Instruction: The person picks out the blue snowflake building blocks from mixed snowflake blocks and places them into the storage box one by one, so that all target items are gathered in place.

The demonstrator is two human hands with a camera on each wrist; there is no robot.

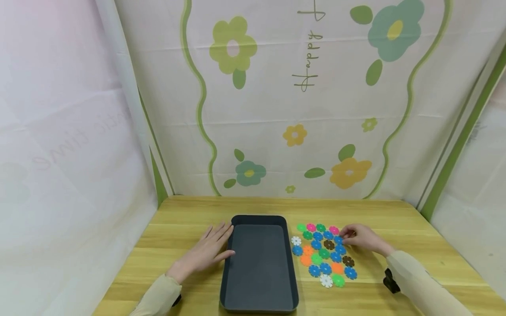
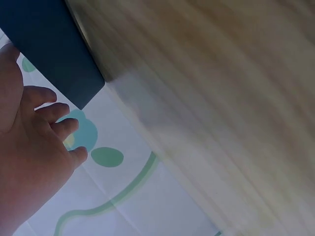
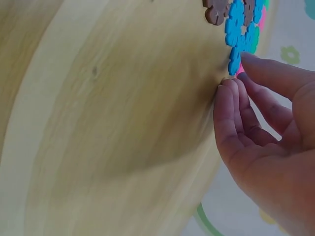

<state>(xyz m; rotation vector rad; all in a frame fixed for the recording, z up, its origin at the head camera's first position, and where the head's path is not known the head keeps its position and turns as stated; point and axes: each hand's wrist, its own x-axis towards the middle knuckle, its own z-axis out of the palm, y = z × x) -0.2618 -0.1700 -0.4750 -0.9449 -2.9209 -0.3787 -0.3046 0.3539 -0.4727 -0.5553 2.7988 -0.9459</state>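
A dark rectangular baking tray [image 1: 258, 267] lies lengthwise on the table. My left hand [image 1: 205, 252] rests against its left rim near the far corner, fingers extended. In the left wrist view, the left hand [image 2: 39, 132] is beside the tray's dark side wall [image 2: 54, 49]. Right of the tray lie several flat, notched flower-shaped discs in blue, green, orange, pink, brown and white. At their far right, my right hand [image 1: 363, 238] has its thumb and fingertips at a blue disc [image 1: 337, 240]. The right wrist view shows this hand [image 3: 270, 113] pinching at the disc edge, partly hidden by the fingers.
The wooden table [image 1: 189, 298] ends at a floral cloth backdrop [image 1: 272, 145], with more cloth hanging at both sides. A white disc [image 1: 296, 240] lies close to the tray's right rim. A brown disc [image 1: 348, 261] lies nearer than the right hand.
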